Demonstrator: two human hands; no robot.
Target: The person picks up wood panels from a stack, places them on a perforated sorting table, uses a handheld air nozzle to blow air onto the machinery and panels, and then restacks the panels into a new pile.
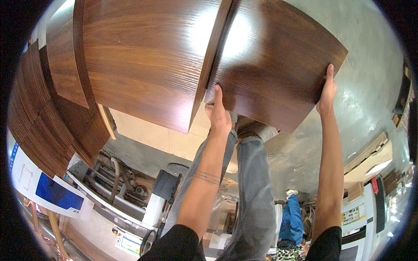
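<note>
A dark brown wood-grain panel with a glossy top is held between my two hands. My left hand grips its near left corner, thumb on the upper face and fingers hidden underneath. Along the right edge, my right hand is closed with its thumb laid against the border. To the left, a larger brown wood-grain panel lies right alongside the held one, a narrow dark gap between them.
Several dark brown boards are stacked at the left. A pale board lies under the larger panel. A white machine stands at lower left. Behind my legs is a person in blue trousers. Grey floor extends rightward.
</note>
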